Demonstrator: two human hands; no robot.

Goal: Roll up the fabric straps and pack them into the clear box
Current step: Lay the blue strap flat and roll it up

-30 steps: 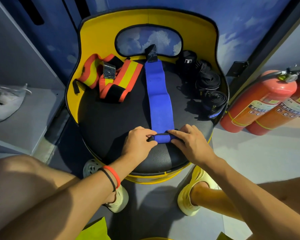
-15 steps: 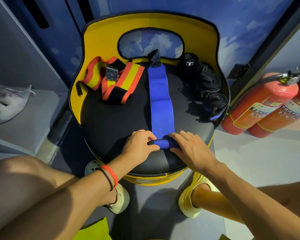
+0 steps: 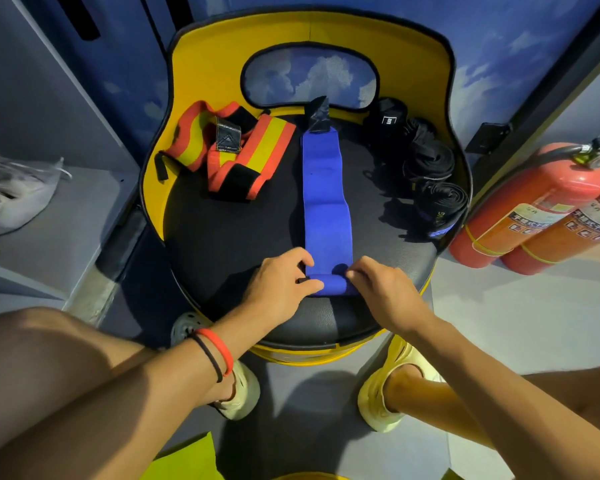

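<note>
A blue fabric strap [image 3: 324,199] lies lengthwise on the black seat of a yellow chair [image 3: 222,237], its black end tab at the backrest. Its near end is wound into a small roll [image 3: 329,284]. My left hand [image 3: 278,282] pinches the roll's left end, and my right hand [image 3: 378,289] pinches its right end. An orange, yellow and black strap [image 3: 236,150] lies loose at the seat's back left. Several black rolled straps [image 3: 426,168] sit at the back right. No clear box is in view.
Two red fire extinguishers [image 3: 534,209] stand on the floor right of the chair. A grey shelf with a pale bag [image 3: 11,195] is at left. My knees and yellow shoes [image 3: 385,393] are below the seat's front edge.
The roll at the strap's near end has grown thicker and the flat length has shortened. Both hands stay at the roll's ends.
</note>
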